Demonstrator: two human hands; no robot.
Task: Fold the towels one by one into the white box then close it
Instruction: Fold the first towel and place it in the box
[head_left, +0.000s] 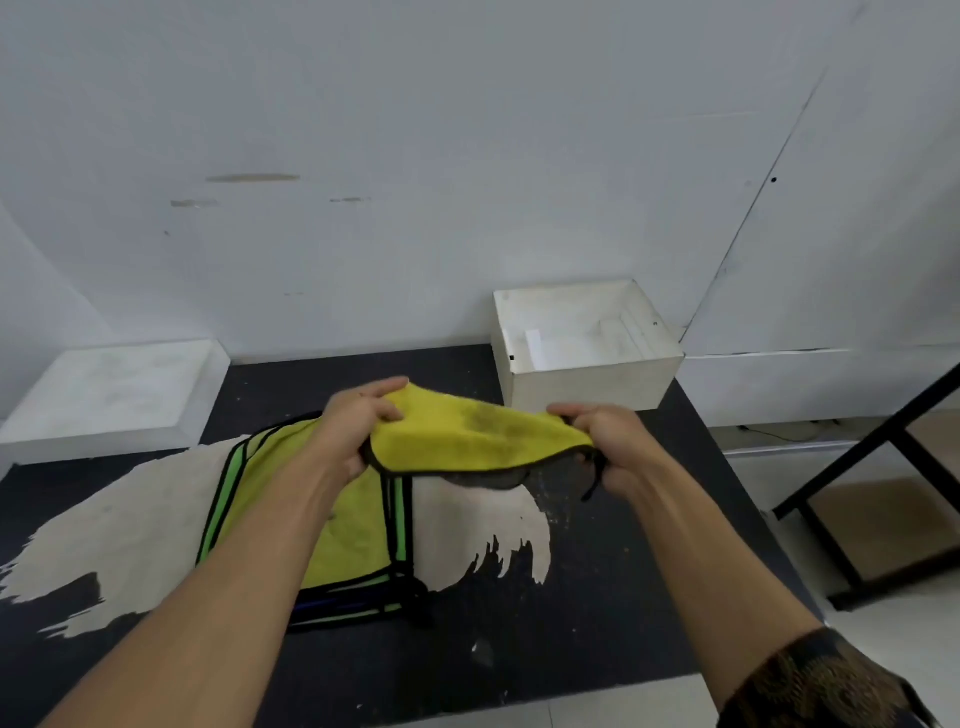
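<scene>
A yellow towel with a dark edge hangs stretched in the air above the black table. My left hand grips its left end and my right hand grips its right end. Under my left arm lies a stack of towels, yellow on top with green and black borders. The white box stands open at the table's far right, just beyond the held towel. Its white lid rests at the far left.
The black table has a large worn pale patch around the stack. A white wall rises right behind the table. A black metal frame stands on the floor to the right.
</scene>
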